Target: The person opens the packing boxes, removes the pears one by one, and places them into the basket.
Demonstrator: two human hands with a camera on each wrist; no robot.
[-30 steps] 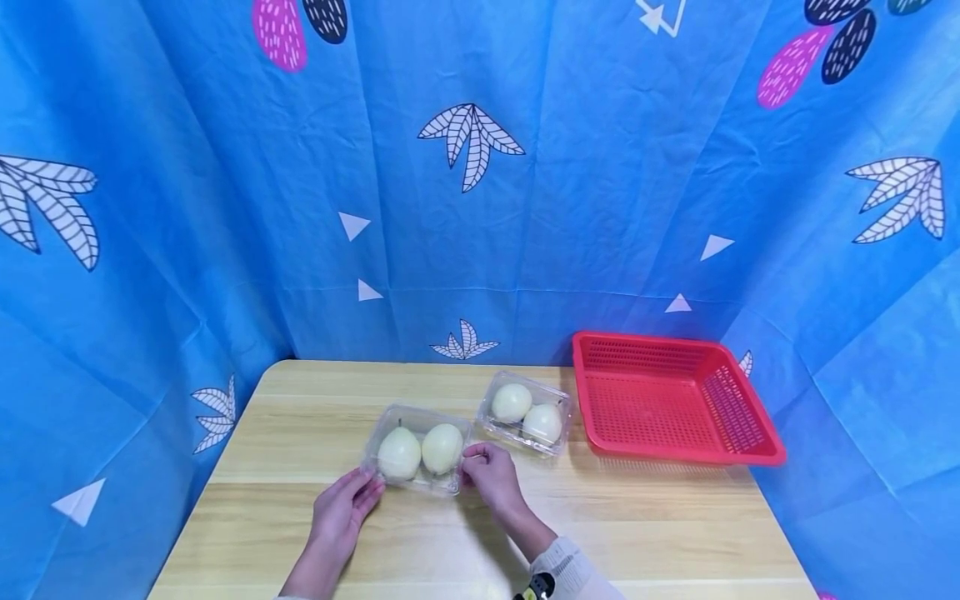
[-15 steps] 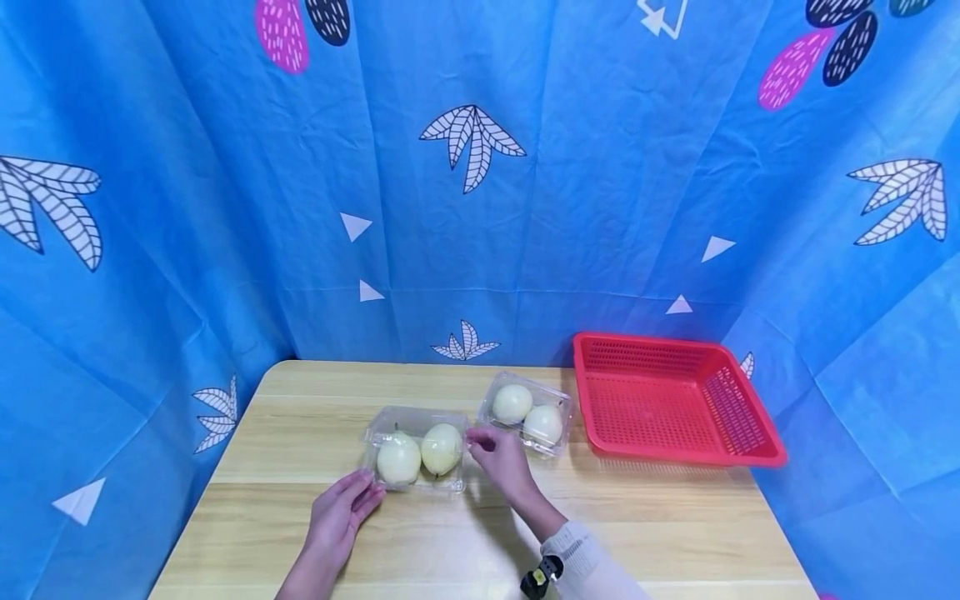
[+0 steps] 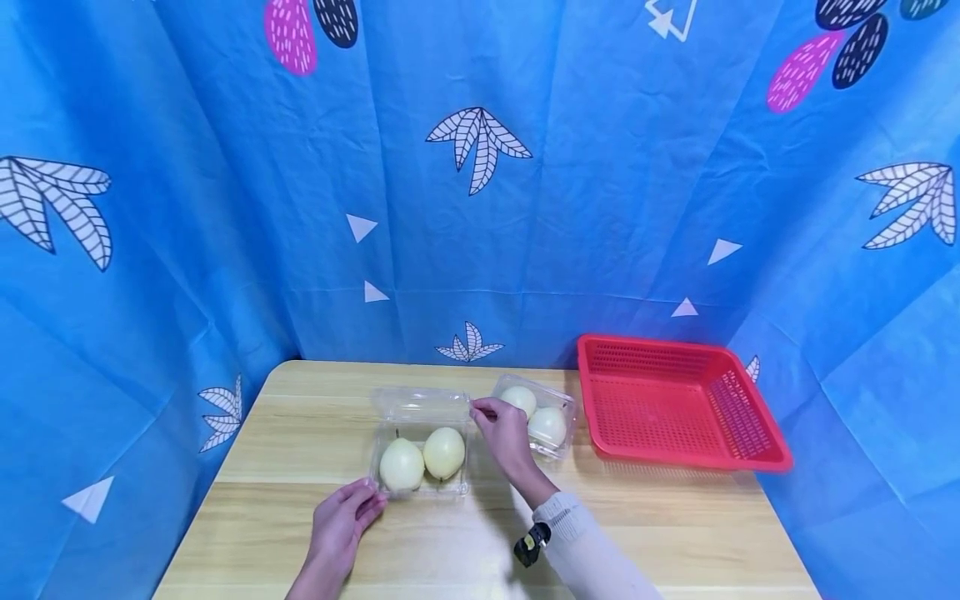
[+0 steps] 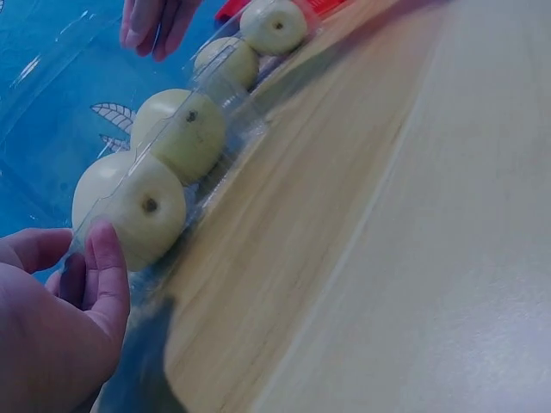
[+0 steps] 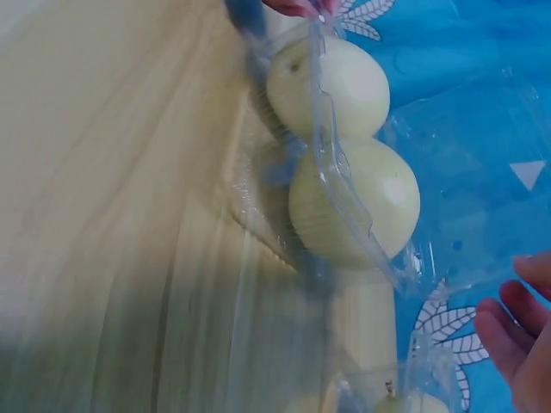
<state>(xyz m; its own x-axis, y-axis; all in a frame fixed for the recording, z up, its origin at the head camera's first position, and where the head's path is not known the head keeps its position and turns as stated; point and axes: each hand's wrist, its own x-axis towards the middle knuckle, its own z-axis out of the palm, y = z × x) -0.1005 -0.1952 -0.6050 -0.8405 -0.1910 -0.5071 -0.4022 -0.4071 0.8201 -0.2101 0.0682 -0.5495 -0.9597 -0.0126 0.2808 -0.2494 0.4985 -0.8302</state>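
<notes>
A clear plastic clamshell container stands on the table with two pale yellow pears side by side in it. Its lid is swung up and back from the fruit. At the container's near left corner, my left hand pinches the rim between thumb and fingers. My right hand holds the lid by its right edge with the fingertips. In the right wrist view the lid is raised beside the pears. A second clamshell, also holding two pears, stands partly behind my right hand.
A red perforated plastic basket is at the back right of the wooden table, close to the second clamshell. Blue patterned curtain hangs behind the table and along both sides.
The lid has swung up and away from over the pears. My right hand has moved up and back along with it. My left hand stays at the near left corner.
</notes>
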